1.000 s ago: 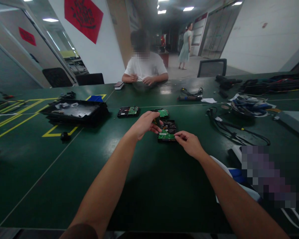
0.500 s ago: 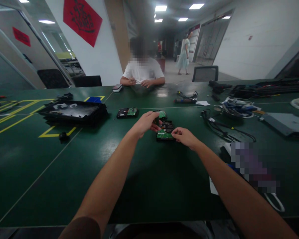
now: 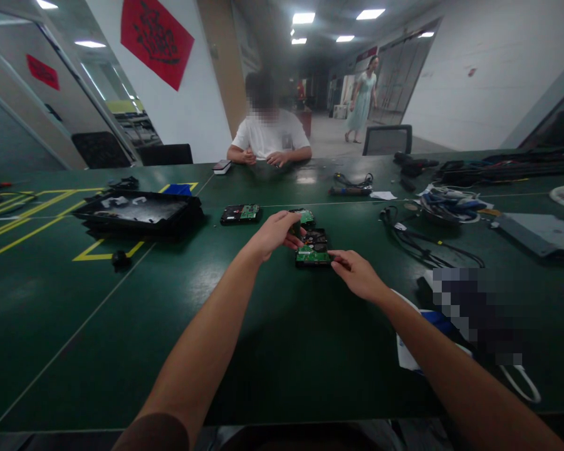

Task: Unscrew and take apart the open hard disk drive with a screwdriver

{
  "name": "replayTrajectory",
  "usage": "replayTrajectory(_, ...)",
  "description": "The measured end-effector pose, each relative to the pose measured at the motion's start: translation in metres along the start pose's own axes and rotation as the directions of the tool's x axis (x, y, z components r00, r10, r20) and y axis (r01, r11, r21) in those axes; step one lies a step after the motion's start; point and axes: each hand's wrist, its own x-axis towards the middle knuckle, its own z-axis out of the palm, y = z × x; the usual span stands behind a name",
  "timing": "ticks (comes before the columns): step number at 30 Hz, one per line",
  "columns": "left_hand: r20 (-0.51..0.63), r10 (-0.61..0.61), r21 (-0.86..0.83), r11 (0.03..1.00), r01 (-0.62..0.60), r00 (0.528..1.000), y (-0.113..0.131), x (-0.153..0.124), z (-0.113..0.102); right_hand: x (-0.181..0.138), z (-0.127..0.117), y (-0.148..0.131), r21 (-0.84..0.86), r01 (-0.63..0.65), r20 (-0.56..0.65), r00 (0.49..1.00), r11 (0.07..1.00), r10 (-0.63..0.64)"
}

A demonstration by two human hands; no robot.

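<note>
A black hard drive with a green circuit board (image 3: 313,249) lies on the green table (image 3: 122,326) ahead of me. My left hand (image 3: 273,233) curls round the drive's left far edge, fingers bent and touching it. My right hand (image 3: 357,273) is at the drive's near right corner, fingers pinched on that corner; whether something small is in them I cannot tell. A second drive with a green board (image 3: 305,216) lies just behind, partly hidden by my left hand. A third drive (image 3: 240,213) lies further left.
A black tray (image 3: 138,212) with white bits stands at the left on yellow floor-tape lines. Cables (image 3: 427,241), a cable coil (image 3: 446,203) and a grey box (image 3: 540,232) fill the right. A person in white sits opposite (image 3: 269,134); another walks in the corridor (image 3: 361,100).
My right hand has slid slightly back and down from the drive's near edge to its right corner. The left hand holds still. The walking person has moved right.
</note>
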Motion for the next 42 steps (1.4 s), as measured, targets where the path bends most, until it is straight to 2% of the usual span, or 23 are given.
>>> replayTrajectory(3, 0.005, 0.0, 0.006, 1.0, 0.0, 1.0, 0.0, 0.0, 0.0, -0.009, -0.006, -0.012, -0.035, -0.019, 0.005, 1.0, 0.999, 0.019)
replayTrajectory(6, 0.004, -0.004, 0.011, 1.0, 0.004, 1.0, 0.0, 0.0, 0.0, -0.029, -0.023, -0.023, -0.268, -0.013, -0.028, 1.0, 0.963, 0.006)
replayTrajectory(8, 0.006, -0.004, 0.011, 1.0, 0.004, 1.0, 0.0, 0.0, 0.0, -0.047, -0.034, -0.026, -0.45, -0.12, -0.166, 0.985, 0.885, 0.049)
replayTrajectory(10, 0.012, -0.001, 0.014, 1.0, 0.001, 1.0, 0.0, 0.0, 0.0, -0.065, -0.045, -0.022, -0.56, -0.309, -0.336, 0.933, 0.769, 0.131)
replayTrajectory(13, 0.021, 0.0, 0.016, 1.0, 0.0, 1.0, 0.0, 0.001, -0.001, -0.08, -0.057, -0.006, -0.575, -0.465, -0.488, 0.855, 0.674, 0.174)
replayTrajectory(16, 0.021, 0.004, 0.013, 1.0, -0.004, 1.0, -0.001, 0.001, -0.001, -0.082, -0.068, 0.012, -0.537, -0.549, -0.525, 0.812, 0.64, 0.256)
replayTrajectory(19, 0.019, 0.004, 0.015, 1.0, -0.005, 1.0, -0.001, 0.001, -0.002, -0.081, -0.075, 0.017, -0.508, -0.564, -0.503, 0.808, 0.651, 0.307)
replayTrajectory(22, 0.023, 0.005, 0.012, 1.0, -0.005, 1.0, -0.002, 0.001, -0.002, -0.079, -0.075, 0.008, -0.533, -0.533, -0.526, 0.817, 0.658, 0.236)
replayTrajectory(26, 0.022, 0.005, 0.01, 1.0, -0.006, 1.0, -0.001, 0.001, -0.002, -0.065, -0.063, -0.012, -0.602, -0.384, -0.416, 0.899, 0.7, 0.136)
replayTrajectory(30, 0.029, 0.008, 0.009, 1.0, -0.008, 1.0, -0.001, 0.0, -0.001, -0.044, -0.043, -0.027, -0.604, -0.148, -0.177, 0.983, 0.783, 0.05)
replayTrajectory(33, 0.022, 0.002, 0.01, 1.0, -0.003, 1.0, -0.001, 0.001, -0.001, -0.032, -0.027, -0.032, -0.546, -0.036, -0.056, 0.998, 0.837, 0.007)
replayTrajectory(36, 0.015, 0.001, 0.008, 1.0, -0.001, 1.0, -0.002, 0.001, -0.001, -0.023, -0.016, -0.033, -0.48, -0.019, 0.015, 0.999, 0.877, 0.03)
replayTrajectory(40, 0.016, 0.009, 0.006, 1.0, -0.009, 1.0, -0.003, 0.002, -0.001, -0.013, -0.009, -0.027, -0.408, -0.051, 0.041, 0.996, 0.912, 0.074)
replayTrajectory(42, 0.014, 0.013, 0.006, 1.0, -0.013, 1.0, -0.004, 0.003, -0.002, -0.009, -0.005, -0.021, -0.361, -0.005, 0.038, 0.999, 0.932, 0.021)
